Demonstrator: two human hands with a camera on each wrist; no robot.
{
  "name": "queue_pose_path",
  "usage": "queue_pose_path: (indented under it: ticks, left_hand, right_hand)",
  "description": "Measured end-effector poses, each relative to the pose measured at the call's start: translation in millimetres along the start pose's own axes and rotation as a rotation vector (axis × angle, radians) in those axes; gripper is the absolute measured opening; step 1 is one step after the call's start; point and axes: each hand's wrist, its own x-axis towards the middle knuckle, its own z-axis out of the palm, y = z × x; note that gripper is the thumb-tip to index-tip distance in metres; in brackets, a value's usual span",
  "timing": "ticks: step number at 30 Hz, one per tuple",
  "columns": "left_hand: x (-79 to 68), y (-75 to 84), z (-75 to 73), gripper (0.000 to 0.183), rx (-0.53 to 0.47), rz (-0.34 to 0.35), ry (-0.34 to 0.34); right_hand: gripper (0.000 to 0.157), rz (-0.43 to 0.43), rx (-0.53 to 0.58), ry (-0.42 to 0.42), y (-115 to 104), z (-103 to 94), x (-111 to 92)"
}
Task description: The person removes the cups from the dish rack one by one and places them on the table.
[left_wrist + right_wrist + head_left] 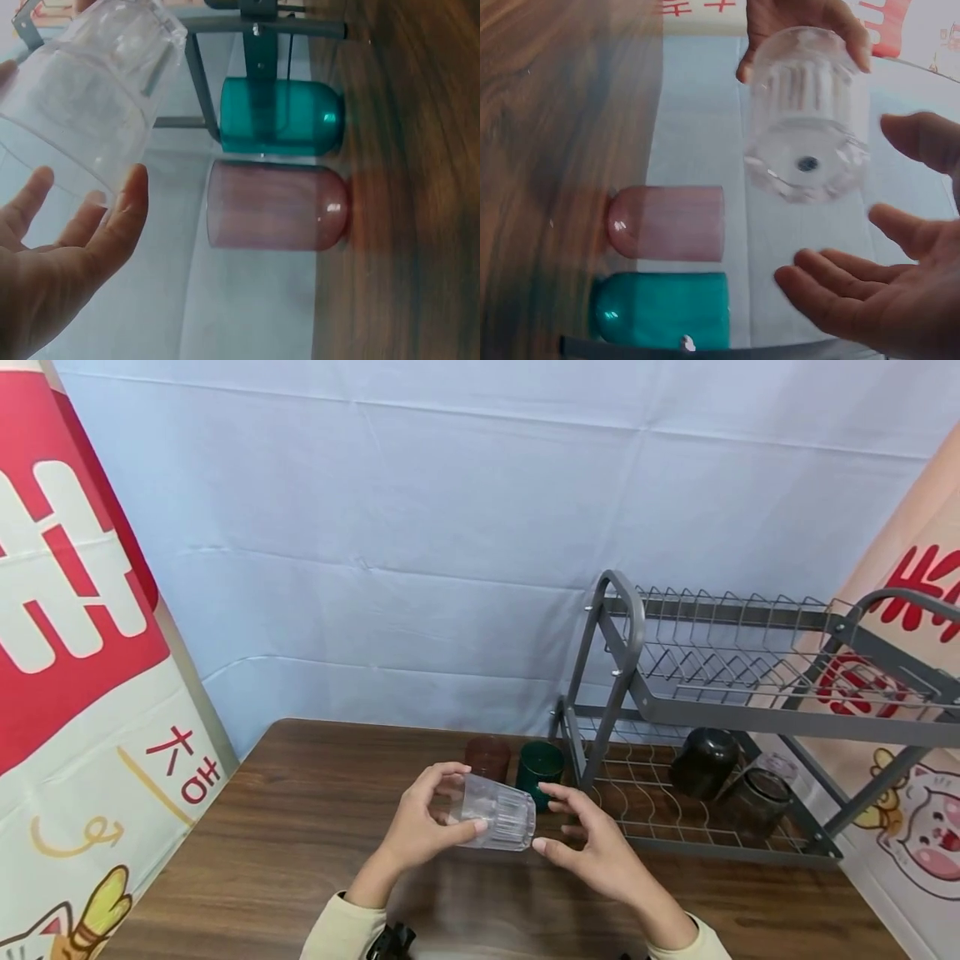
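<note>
A clear, ribbed plastic cup is held tilted on its side above the table, its base toward the right. My left hand grips it near the rim, thumb on the near side and fingers on the far side. Beside the base, my right hand has its fingers spread, with a small gap to the cup in the right wrist view. Behind the cup, a red cup and a green cup stand side by side on the table.
A grey two-tier dish rack stands at the right of the wooden table. A black cup and a smoky dark cup sit on its lower tier. A pale cloth hangs behind, with printed banners at both sides.
</note>
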Motion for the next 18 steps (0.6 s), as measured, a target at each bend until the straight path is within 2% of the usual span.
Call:
queue_pose_path:
  ticks: [7, 12, 18]
  left_hand:
    - [2.4, -7.8, -9.8, 0.060, 0.118, -0.005, 0.025]
    - [2.1, -11.1, -13.6, 0.061, 0.190, -0.024, 0.019]
    - [2.9, -14.0, -18.1, 0.061, 0.257, -0.013, 0.034]
  right_hand:
    - [0.057, -0.081, -0.237, -0.169, 0, -12.8, -3]
    - [0.058, -0.087, -0.321, -0.281, 1, -20.7, -4]
    - [0.056, -0.108, -0.406, -0.387, 3, -29.9, -2]
